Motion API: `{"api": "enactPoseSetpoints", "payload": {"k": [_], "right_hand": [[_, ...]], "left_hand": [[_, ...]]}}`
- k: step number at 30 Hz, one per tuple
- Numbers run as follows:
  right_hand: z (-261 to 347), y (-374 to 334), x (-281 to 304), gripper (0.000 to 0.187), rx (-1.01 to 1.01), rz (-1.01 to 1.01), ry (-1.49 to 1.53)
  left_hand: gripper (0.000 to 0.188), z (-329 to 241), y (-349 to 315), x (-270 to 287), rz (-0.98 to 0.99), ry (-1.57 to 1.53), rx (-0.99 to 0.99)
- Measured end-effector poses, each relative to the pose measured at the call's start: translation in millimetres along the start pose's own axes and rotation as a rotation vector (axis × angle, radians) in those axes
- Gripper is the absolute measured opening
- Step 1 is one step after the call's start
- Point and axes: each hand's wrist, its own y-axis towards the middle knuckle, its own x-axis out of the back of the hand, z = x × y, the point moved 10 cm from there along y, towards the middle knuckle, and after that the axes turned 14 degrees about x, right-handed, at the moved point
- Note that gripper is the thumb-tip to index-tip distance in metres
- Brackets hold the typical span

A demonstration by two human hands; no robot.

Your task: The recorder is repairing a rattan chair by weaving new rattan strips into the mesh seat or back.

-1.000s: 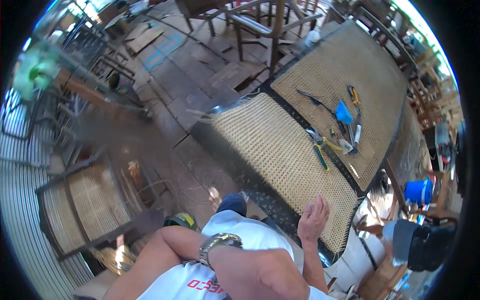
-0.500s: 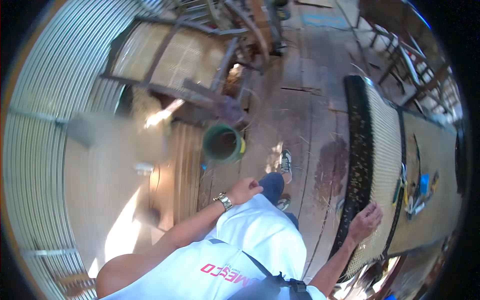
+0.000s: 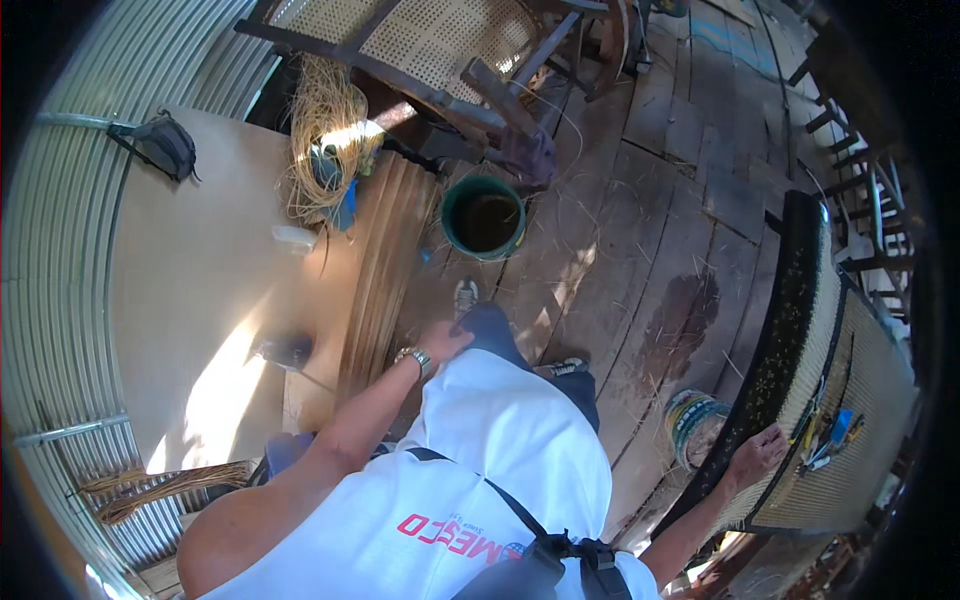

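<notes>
My left hand point(image 3: 447, 343) hangs by my thigh, its fingers loosely bent and nothing visible in them. A metal watch point(image 3: 413, 360) is on that wrist. To the right, my right hand point(image 3: 757, 458) is over the edge of a woven cane panel point(image 3: 806, 330) with a dark, patterned frame rail point(image 3: 768, 330). Its fingers are loosely stretched and hold nothing I can see; whether they touch the weave I cannot tell. Just beyond them lie several small hand tools point(image 3: 828, 430), among them a blue piece point(image 3: 841, 426).
A green bucket point(image 3: 447, 226) stands ahead on the plank floor point(image 3: 620, 240). Another bucket point(image 3: 690, 415) is beside the dark rail. Cane-woven furniture point(image 3: 450, 45) stands at the far left, near a bundle of cane strands point(image 3: 318, 130). A pale board point(image 3: 190, 270) and stacked wood point(image 3: 385, 240) are left.
My view has shifted, and the green bucket and cane furniture appear higher. My feet have changed places in a step. The second bucket shows more fully, and my right hand is closer to the tools.
</notes>
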Motion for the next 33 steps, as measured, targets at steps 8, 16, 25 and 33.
{"api": "enactPoseSetpoints", "payload": {"k": [8,16,25,33], "right_hand": [[103.7,-13.9,16.2,0.029,0.262,-0.196,-0.609],[440.4,-151.2,-147.8,0.039,0.447,0.878,0.559],[563.8,-151.7,-204.0,0.027,0.61,1.107,0.766],[552.8,-184.2,-302.3,0.032,0.658,1.24,0.442]], "left_hand": [[0.033,18.4,83.9,69.8,0.035,0.194,-0.161],[0.036,109.8,163.7,194.3,-0.108,0.024,-0.025],[0.037,212.5,148.8,246.5,-0.092,-0.157,0.333],[0.038,223.0,180.3,177.0,-0.007,-0.302,0.252]]}}
